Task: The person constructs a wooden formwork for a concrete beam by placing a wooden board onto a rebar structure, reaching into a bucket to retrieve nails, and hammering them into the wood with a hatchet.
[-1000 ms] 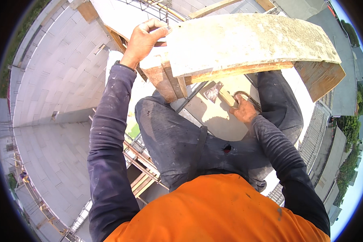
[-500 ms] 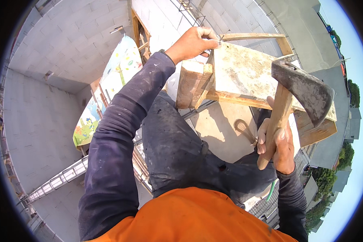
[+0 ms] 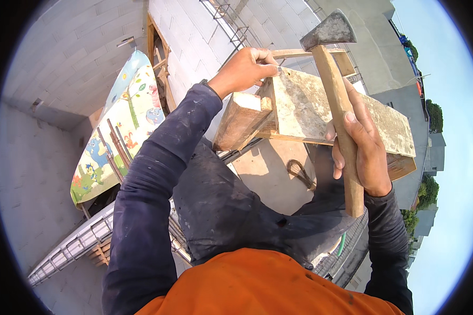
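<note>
In my right hand (image 3: pixel 368 152) is a hatchet (image 3: pixel 331 89) with a worn wooden handle; its dark metal head is raised above the far side of a wooden form. My fingers lie loosely about the handle, some stretched out. My left hand (image 3: pixel 245 70) pinches at the left corner of the form's pale, stained board (image 3: pixel 315 107). What lies between thumb and finger is too small to make out. Below that hand, a short thick wooden block (image 3: pixel 242 123) stands against the board's end, tilted. The board's lower right end covers another timber piece (image 3: pixel 402 165).
Beneath my legs, a looped wire or cord (image 3: pixel 299 172) lies on a flat surface. Rebar cages (image 3: pixel 84 244) run along the lower left and the wall top. A patterned colourful sheet (image 3: pixel 126 123) hangs at left beside grey block walls (image 3: pixel 42 152). Buildings and trees show far right.
The hatchet has swung up and away, its head now higher and further left. My right hand has risen along with it. The left hand stays at the board's corner as the view shifts slightly.
</note>
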Available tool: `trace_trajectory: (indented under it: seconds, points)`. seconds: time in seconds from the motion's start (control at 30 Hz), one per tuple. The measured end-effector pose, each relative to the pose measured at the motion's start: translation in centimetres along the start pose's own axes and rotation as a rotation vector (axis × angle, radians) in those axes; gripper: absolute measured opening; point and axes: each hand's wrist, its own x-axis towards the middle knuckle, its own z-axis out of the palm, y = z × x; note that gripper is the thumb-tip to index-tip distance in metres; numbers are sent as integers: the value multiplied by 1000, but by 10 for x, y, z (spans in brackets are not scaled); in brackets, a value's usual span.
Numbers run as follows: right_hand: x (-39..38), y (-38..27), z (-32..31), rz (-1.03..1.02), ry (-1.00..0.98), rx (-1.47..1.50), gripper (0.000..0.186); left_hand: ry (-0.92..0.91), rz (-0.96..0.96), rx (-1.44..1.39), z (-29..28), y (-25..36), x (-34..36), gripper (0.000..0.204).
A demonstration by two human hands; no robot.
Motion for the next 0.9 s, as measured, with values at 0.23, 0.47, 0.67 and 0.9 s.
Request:
trace_trajectory:
  seconds: [0.23,0.47,0.67,0.9]
  points:
    - [12,5,4,-1,-17,107,69,-8,-23,2,0,3,-1,21]
    - [17,10,4,97,-103,121,67,9,-25,-28,4,5,-1,21]
    - [13,-6,15,-321,112,75,68,10,6,-29,3,0,0,21]
    - [15,5,9,83,-75,93,66,-1,5,-3,4,0,-1,19]
